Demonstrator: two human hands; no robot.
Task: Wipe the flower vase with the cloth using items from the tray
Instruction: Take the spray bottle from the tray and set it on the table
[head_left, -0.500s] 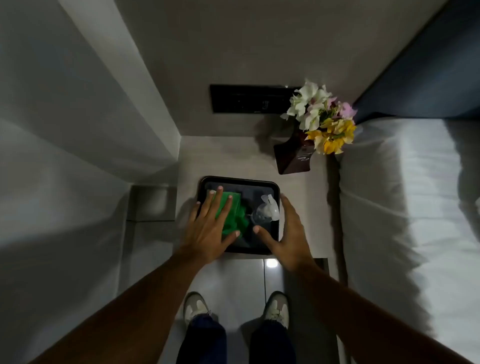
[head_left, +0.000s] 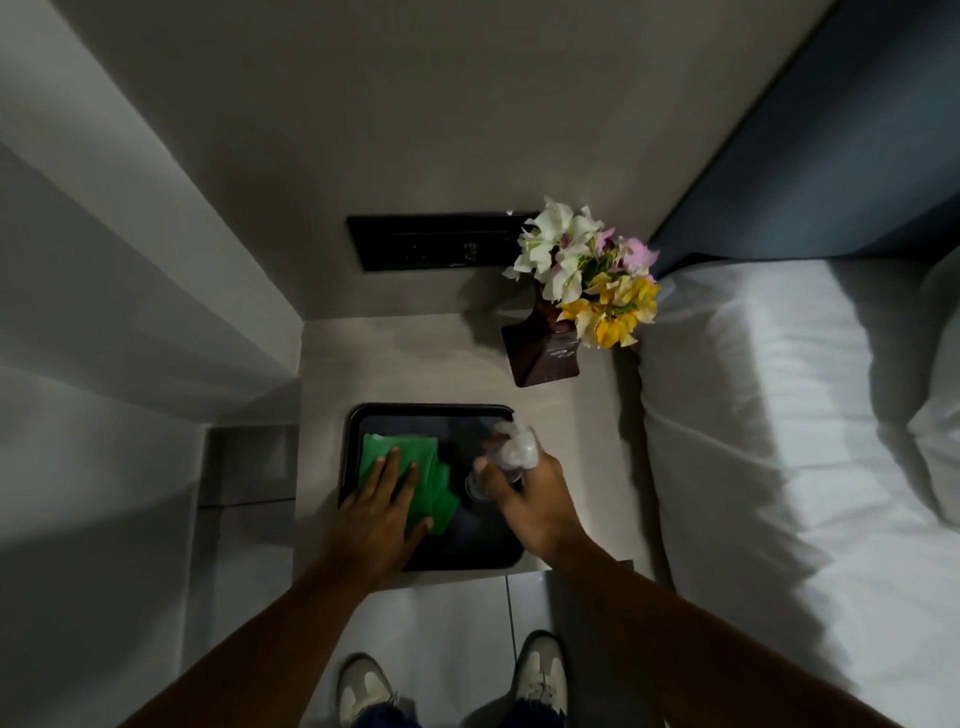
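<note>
Since half a second ago, the right hand (head_left: 535, 506) has been closed around the clear spray bottle (head_left: 511, 452), apparently lifted slightly off the black tray (head_left: 353, 431), though blur leaves this uncertain. The green cloth (head_left: 421, 467) is pressed flat in the tray by the open left hand (head_left: 376, 517). The dark vase (head_left: 543, 353) of flowers (head_left: 587, 275) stands behind the tray.

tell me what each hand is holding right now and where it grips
The right hand is wrapped around the clear spray bottle just below its nozzle. The left hand lies flat on the green cloth, not yet gripping it.
</note>
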